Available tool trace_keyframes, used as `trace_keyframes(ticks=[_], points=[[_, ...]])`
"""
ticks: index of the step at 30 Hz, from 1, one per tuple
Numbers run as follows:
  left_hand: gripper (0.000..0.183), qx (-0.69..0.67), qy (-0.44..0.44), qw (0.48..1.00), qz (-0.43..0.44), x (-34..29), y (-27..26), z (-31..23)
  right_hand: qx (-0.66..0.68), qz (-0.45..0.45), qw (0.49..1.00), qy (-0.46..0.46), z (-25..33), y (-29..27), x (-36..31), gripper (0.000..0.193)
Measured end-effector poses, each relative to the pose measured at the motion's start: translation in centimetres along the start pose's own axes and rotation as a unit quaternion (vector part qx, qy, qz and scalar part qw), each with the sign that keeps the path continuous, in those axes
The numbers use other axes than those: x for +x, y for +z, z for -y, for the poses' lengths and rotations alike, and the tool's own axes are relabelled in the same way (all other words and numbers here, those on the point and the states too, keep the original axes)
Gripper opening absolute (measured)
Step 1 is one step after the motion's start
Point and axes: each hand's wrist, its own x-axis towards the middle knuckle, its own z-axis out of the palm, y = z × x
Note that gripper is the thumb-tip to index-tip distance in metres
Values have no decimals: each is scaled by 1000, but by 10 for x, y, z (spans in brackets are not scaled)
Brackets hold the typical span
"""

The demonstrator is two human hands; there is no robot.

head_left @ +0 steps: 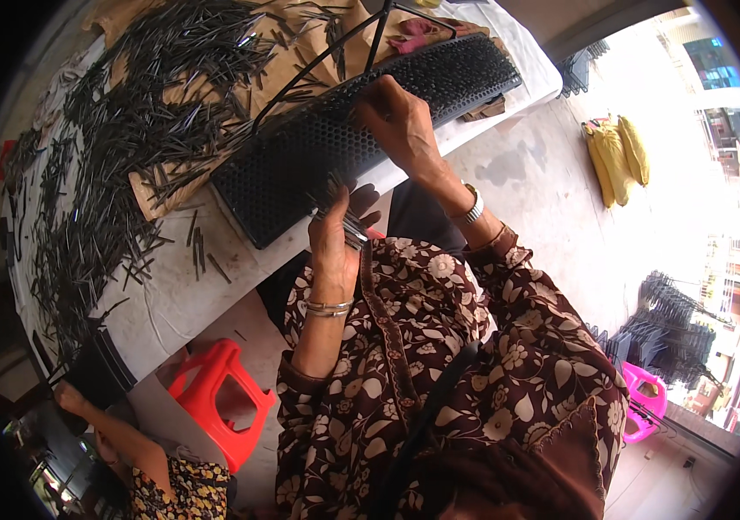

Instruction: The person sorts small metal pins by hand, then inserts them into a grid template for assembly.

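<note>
A long black panel full of small holes lies along the table's near edge. Its far right part is studded with dark upright tips, while bare holes show in its left part. In my left hand, in front of the panel, is a bundle of thin dark strips. My right hand is closed in a pinch over the middle of the panel. Its fingertips are slightly blurred, and whatever they hold is hidden. A large heap of similar loose strips spreads over the left of the table.
A black metal frame stands over the panel. Brown paper lies under part of the heap on the white-covered table. A red stool and another person's arm are at lower left. Yellow sacks stand at right.
</note>
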Motion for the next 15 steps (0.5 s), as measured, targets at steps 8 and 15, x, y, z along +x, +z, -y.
trace_keyframes(ticks=[8,15], points=[[21,3,-30,999,-14,-4,2,-3,-104,-45,987,-111,-29,28,11,11],[21,-38,-33,999,0,0,5,-3,-182,8,981,-73,-26,28,12,13]])
